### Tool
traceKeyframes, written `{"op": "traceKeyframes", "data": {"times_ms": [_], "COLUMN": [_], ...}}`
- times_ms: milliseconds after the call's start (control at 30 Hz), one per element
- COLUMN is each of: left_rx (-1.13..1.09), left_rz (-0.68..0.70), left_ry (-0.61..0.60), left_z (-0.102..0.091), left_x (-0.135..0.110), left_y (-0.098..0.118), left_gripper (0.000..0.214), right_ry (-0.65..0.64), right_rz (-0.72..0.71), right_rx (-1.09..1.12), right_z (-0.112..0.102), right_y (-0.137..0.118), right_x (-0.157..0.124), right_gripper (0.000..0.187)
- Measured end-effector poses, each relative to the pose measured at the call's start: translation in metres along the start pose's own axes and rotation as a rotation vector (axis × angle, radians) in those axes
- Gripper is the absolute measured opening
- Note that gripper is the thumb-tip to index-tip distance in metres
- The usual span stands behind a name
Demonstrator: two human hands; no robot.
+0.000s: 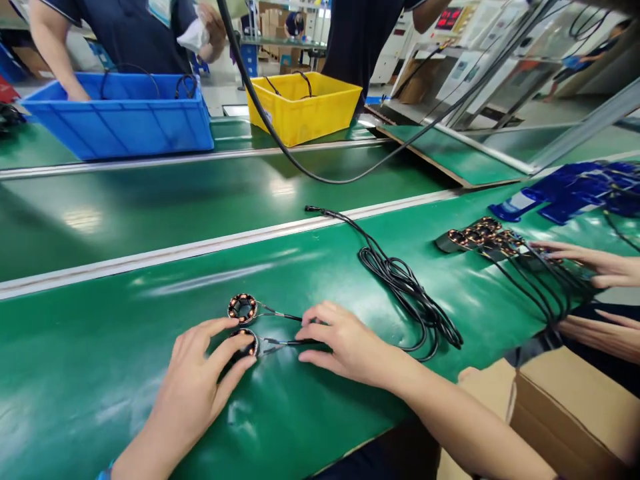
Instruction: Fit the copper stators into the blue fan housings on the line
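Observation:
Two round copper coil rings lie on the green table in front of me. My left hand [203,377] is curled around the nearer coil ring [246,340], thumb and fingers pinching its edge. The farther coil ring [243,308] rests free just beyond it. My right hand [345,343] presses its fingertips down on the thin black leads [283,343] that run right from the coils. A bundled black cable [410,290] lies to the right of that hand.
Another person's hands [595,263] at the right touch a row of coils with cables [480,237]. A blue bin [120,113] and a yellow bin [303,103] stand beyond the conveyor belt. A cardboard box [570,413] sits at lower right.

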State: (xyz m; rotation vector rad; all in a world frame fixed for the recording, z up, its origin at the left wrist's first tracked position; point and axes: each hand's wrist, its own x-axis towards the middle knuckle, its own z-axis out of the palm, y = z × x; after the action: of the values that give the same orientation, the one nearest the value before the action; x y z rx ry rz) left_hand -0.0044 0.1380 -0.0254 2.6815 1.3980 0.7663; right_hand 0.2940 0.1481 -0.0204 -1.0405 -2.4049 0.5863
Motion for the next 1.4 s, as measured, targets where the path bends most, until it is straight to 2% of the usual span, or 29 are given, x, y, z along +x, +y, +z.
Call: {"op": "traceKeyframes", "data": {"times_ms": [133,233,333,467,533,600,700,900,1100,1233,1400], "left_rx": [0.036,-0.016,-0.077,-0.126,-0.121,-0.108,-0.109,-0.163,-0.174,-0.178,-0.184], "left_rz": [0.125,0.165,0.16,0.146,0.148,0.143,0.108,0.089,0.065,0.069,0.072], "left_ry": [-0.017,-0.05,-0.067,-0.076,-0.076,-0.064,-0.058,-0.06,-0.018,-0.015,0.004], "left_z": [-0.001,0.0,0.002,0.004,0.004,0.004,0.004,0.003,0.003,0.005,0.004], "left_x": [0.019,0.025,0.025,0.023,0.024,0.025,0.026,0.024,0.022,0.022,0.023], "left_y": [0.013,0.015,0.012,0.011,0.013,0.015,0.017,0.015,0.015,0.017,0.018], "left_gripper": [0.02,0.015,0.013,0.011,0.011,0.011,0.011,0.013,0.014,0.014,0.012], "right_ry": [-0.098,-0.148,-0.151,-0.062,-0.051,-0.052,-0.072,-0.107,-0.034,0.015,-0.01], "right_rz": [0.077,0.172,0.382,0.669,0.784,0.837,0.794,0.638,0.663,0.639,0.638], "right_rx": [0.17,0.44,0.828,1.33,1.428,1.447,1.45,1.44,1.451,1.505,1.471], "right_z": [0.003,0.01,0.022,0.035,0.037,0.037,0.038,0.037,0.038,0.045,0.044], "right_y": [-0.017,-0.021,-0.019,-0.022,-0.025,-0.026,-0.022,-0.01,-0.011,-0.011,-0.011], "right_x": [0.018,0.033,0.041,0.042,0.042,0.041,0.039,0.03,0.029,0.029,0.029], "right_gripper": [0.026,0.024,0.014,0.014,0.013,0.012,0.016,0.039,0.035,0.04,0.045]}}
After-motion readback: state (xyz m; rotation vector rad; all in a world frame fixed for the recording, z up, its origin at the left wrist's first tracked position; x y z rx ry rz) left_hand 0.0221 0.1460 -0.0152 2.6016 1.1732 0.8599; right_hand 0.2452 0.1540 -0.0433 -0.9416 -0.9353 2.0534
